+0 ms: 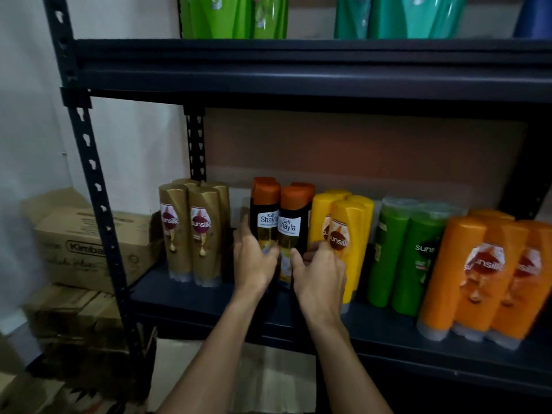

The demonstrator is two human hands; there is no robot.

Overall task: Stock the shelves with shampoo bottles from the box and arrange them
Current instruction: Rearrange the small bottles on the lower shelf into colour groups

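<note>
Gripping the black bottles (288, 227) from both sides: left hand (254, 261) curled round the front left one, right hand (321, 273) round the front right one, thumbs in front. Hands near, not touching. Orange-capped, upright on the dark shelf (185, 297), between gold bottles (203, 204) and yellow bottles (352, 219).

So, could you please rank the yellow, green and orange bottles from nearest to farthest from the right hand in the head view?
1. Yellow bottles, just beside the right hand.
2. Green bottles, further right.
3. Orange bottles, shelf's far right.
</note>
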